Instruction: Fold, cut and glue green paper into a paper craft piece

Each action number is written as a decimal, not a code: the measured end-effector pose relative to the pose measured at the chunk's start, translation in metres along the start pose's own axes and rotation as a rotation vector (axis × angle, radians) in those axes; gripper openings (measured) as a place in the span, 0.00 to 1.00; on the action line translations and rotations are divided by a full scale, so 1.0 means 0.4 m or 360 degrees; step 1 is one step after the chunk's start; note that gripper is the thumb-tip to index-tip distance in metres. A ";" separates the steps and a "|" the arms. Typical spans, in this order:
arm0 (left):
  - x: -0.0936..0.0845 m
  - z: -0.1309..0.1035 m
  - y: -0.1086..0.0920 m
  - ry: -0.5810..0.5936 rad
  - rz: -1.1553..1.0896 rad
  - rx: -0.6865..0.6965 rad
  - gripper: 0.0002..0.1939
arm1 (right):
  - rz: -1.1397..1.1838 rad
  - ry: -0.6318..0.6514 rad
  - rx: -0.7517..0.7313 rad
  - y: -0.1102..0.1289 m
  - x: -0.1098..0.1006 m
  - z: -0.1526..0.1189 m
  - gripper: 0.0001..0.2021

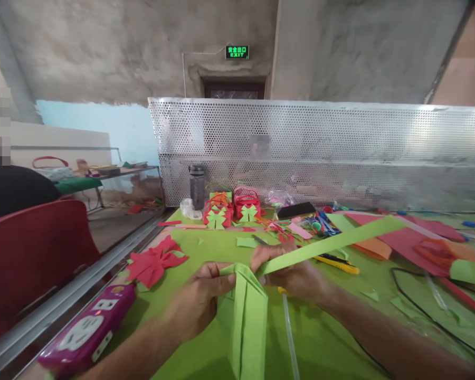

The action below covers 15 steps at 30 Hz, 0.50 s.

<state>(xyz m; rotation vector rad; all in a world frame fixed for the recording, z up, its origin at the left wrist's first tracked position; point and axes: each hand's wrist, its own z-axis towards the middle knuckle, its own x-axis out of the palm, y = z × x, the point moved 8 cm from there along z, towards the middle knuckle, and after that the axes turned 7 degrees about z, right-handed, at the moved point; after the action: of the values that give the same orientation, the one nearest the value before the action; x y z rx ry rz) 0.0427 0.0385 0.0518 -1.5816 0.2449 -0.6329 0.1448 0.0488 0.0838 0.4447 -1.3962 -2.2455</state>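
Both hands are at a folded light-green paper strip [251,322] in front of me. My left hand [201,295] pinches the fold at its upper left, thumb on top. On the other side my right hand [295,274] grips the same strip near the fold, its fingertips partly hidden behind the paper. One flat end of the strip stretches out past the right hand to the upper right; the wide folded part hangs down toward me. Beneath the right wrist lies a thin whitish stick [290,338]. A yellow-handled cutter [338,264] rests beyond that hand.
A red petal-shaped paper piece [158,261] and a purple power strip [87,332] lie at left. Small red baskets with green bows [217,216], a bottle [197,187] and a dark phone-like slab [296,210] stand at the back. Coloured sheets [404,240] and a black cable [419,311] spread right.
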 end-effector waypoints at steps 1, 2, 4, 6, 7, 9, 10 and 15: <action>-0.001 0.000 0.002 -0.0003 0.0006 -0.0007 0.10 | -0.0035 -0.0040 -0.0015 0.001 -0.005 0.001 0.04; -0.004 0.000 0.005 -0.0002 0.0023 -0.0009 0.10 | -0.0070 -0.0106 -0.0019 0.000 -0.014 0.002 0.04; -0.010 0.000 0.011 0.0006 0.0085 -0.0006 0.09 | -0.0135 -0.0281 -0.0020 0.000 -0.037 0.003 0.05; -0.017 0.000 0.012 0.0002 0.0204 0.0011 0.09 | -0.0185 -0.0429 0.0009 -0.003 -0.058 0.002 0.07; -0.020 -0.001 0.010 -0.0003 0.0280 0.0030 0.10 | -0.0200 -0.0478 0.0043 -0.007 -0.066 0.000 0.07; -0.021 -0.003 0.000 -0.0008 0.0475 0.0080 0.12 | -0.0223 -0.0548 0.0122 -0.016 -0.077 -0.004 0.10; -0.018 -0.004 -0.007 0.0002 0.0589 0.0114 0.13 | -0.0241 -0.0583 0.0160 -0.019 -0.082 -0.006 0.10; -0.011 -0.010 -0.035 -0.0041 0.1092 0.0274 0.14 | -0.0325 -0.0715 0.0206 0.001 -0.091 -0.020 0.13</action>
<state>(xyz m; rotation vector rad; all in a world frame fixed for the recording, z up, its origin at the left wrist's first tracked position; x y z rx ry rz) 0.0341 0.0391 0.0642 -1.2297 0.6592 -0.0929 0.1795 0.0621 0.0820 0.1270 -1.7961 -2.5368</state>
